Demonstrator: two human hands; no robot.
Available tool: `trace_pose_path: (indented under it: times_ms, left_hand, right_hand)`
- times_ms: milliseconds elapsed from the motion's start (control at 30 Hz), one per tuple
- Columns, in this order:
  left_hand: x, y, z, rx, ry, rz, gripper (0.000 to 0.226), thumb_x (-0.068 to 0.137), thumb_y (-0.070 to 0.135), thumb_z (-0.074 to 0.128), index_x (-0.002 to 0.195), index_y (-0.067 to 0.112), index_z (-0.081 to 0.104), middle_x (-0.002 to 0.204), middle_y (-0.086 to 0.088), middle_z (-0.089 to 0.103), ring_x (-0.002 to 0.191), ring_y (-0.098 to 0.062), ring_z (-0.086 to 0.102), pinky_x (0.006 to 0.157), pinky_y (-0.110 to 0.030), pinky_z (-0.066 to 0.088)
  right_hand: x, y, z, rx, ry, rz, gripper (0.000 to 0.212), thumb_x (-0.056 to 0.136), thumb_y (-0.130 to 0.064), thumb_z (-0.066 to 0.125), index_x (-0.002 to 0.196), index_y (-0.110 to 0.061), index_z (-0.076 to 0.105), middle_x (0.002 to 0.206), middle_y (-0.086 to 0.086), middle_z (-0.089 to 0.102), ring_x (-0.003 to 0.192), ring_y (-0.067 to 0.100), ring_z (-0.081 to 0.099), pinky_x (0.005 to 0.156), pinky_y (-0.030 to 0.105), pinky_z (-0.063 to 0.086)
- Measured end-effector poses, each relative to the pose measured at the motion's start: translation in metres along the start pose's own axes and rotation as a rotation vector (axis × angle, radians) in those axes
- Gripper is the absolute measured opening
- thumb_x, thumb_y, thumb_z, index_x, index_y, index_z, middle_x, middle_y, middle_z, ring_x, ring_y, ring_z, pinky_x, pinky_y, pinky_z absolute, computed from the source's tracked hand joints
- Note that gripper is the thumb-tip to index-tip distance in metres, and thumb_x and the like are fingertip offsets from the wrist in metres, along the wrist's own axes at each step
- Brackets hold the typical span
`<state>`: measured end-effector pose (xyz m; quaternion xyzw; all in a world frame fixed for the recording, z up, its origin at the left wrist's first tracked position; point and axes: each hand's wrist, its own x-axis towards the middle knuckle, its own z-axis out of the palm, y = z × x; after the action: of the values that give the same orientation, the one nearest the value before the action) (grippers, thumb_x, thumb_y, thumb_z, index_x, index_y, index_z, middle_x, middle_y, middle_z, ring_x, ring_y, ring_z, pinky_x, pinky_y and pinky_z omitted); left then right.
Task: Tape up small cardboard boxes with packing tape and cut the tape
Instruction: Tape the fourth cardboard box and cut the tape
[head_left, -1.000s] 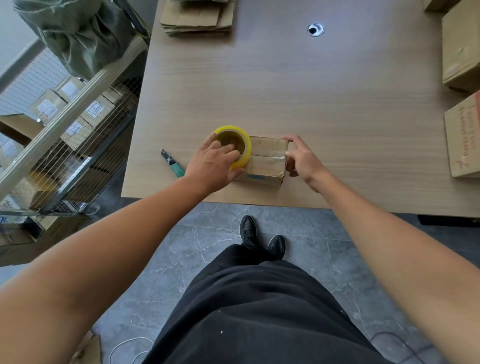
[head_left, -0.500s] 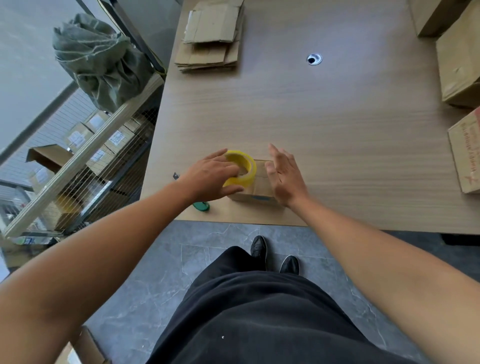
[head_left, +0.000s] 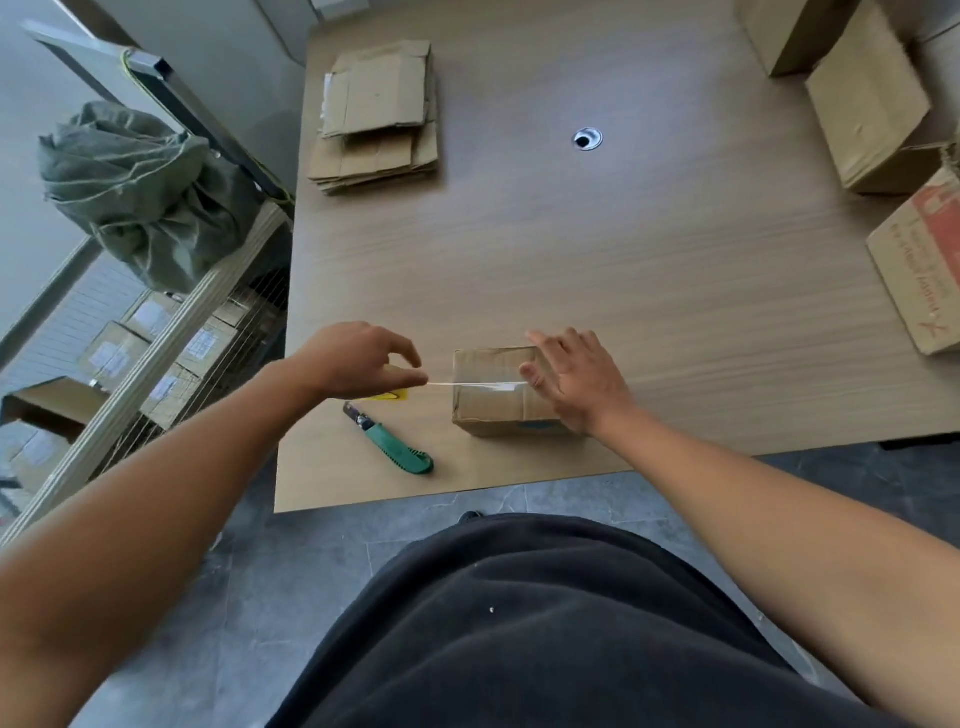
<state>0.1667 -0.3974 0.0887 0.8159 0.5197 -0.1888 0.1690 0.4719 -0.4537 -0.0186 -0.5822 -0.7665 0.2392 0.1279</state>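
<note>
A small cardboard box (head_left: 493, 400) sits near the front edge of the wooden table (head_left: 623, 270). My right hand (head_left: 576, 382) lies flat on the box's right top, fingers straight, pressing tape down. My left hand (head_left: 358, 361) is left of the box and grips the yellow tape roll (head_left: 389, 396), mostly hidden under the palm. A taut strip of clear tape (head_left: 467, 385) runs from the roll to the box top. A green utility knife (head_left: 392, 440) lies on the table just below my left hand.
A stack of flattened cartons (head_left: 376, 119) lies at the table's far left. Bigger cardboard boxes (head_left: 867, 98) stand along the right edge, one with red print (head_left: 924, 260). A cable hole (head_left: 587, 139) is mid-table. Left of the table, a wire shelf (head_left: 171, 332) carries a green sack (head_left: 140, 192).
My left hand has pulled the tape roll off the box to the left, stretching a strip of tape. My right hand stays flat on the box top. The view has tilted up.
</note>
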Motion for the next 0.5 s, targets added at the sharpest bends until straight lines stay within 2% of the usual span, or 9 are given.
trace_pose_path:
  times_ms: [100, 233, 333, 400, 467, 500]
  left_hand:
    - [0.020, -0.009, 0.012, 0.014, 0.006, 0.018, 0.044, 0.087, 0.075, 0.052, 0.106, 0.042, 0.074, 0.095, 0.012, 0.070, 0.090, -0.011, 0.061, 0.070, -0.029, 0.043]
    - [0.042, -0.019, 0.033, 0.009, -0.019, 0.065, 0.045, 0.089, 0.073, 0.051, 0.105, 0.038, 0.075, 0.107, 0.008, 0.072, 0.090, -0.013, 0.058, 0.074, -0.031, 0.047]
    - [0.057, -0.021, 0.047, 0.000, -0.002, 0.161, 0.039, 0.093, 0.066, 0.052, 0.105, 0.036, 0.073, 0.134, 0.009, 0.060, 0.110, -0.016, 0.060, 0.087, -0.033, 0.048]
    - [0.067, -0.022, 0.050, -0.012, 0.016, 0.239, 0.031, 0.097, 0.059, 0.052, 0.102, 0.035, 0.071, 0.153, 0.013, 0.043, 0.116, -0.017, 0.060, 0.087, -0.031, 0.045]
    - [0.078, -0.025, 0.047, -0.043, 0.039, 0.307, 0.023, 0.099, 0.052, 0.052, 0.096, 0.035, 0.067, 0.159, 0.019, 0.033, 0.118, -0.018, 0.061, 0.089, -0.033, 0.048]
    - [0.084, -0.027, 0.043, -0.062, 0.048, 0.342, 0.020, 0.100, 0.049, 0.053, 0.094, 0.033, 0.065, 0.159, 0.022, 0.034, 0.118, -0.018, 0.061, 0.090, -0.033, 0.049]
  right_hand:
    - [0.003, -0.001, 0.004, -0.058, 0.005, 0.032, 0.066, 0.096, -0.068, 0.022, 0.147, -0.029, 0.039, 0.121, 0.001, 0.049, 0.111, 0.022, 0.041, 0.095, 0.042, 0.043]
    - [0.009, -0.004, 0.006, -0.093, 0.013, 0.069, 0.057, 0.096, -0.064, 0.035, 0.137, -0.027, 0.047, 0.117, -0.001, 0.048, 0.108, 0.021, 0.041, 0.094, 0.041, 0.043]
    - [0.011, -0.009, 0.006, -0.112, 0.024, 0.112, 0.059, 0.094, -0.065, 0.036, 0.134, -0.025, 0.051, 0.120, 0.000, 0.049, 0.111, 0.023, 0.042, 0.096, 0.043, 0.042]
    - [0.014, -0.014, 0.005, -0.108, 0.031, 0.161, 0.067, 0.090, -0.069, 0.030, 0.134, -0.025, 0.052, 0.122, 0.001, 0.049, 0.112, 0.024, 0.043, 0.097, 0.044, 0.041]
    - [0.025, -0.017, 0.000, -0.061, 0.035, 0.212, 0.069, 0.087, -0.072, 0.033, 0.134, -0.025, 0.053, 0.123, 0.001, 0.049, 0.115, 0.025, 0.043, 0.100, 0.044, 0.039]
    - [0.033, -0.017, -0.002, -0.039, 0.034, 0.228, 0.065, 0.089, -0.070, 0.041, 0.134, -0.025, 0.054, 0.126, 0.002, 0.049, 0.118, 0.026, 0.043, 0.102, 0.045, 0.038]
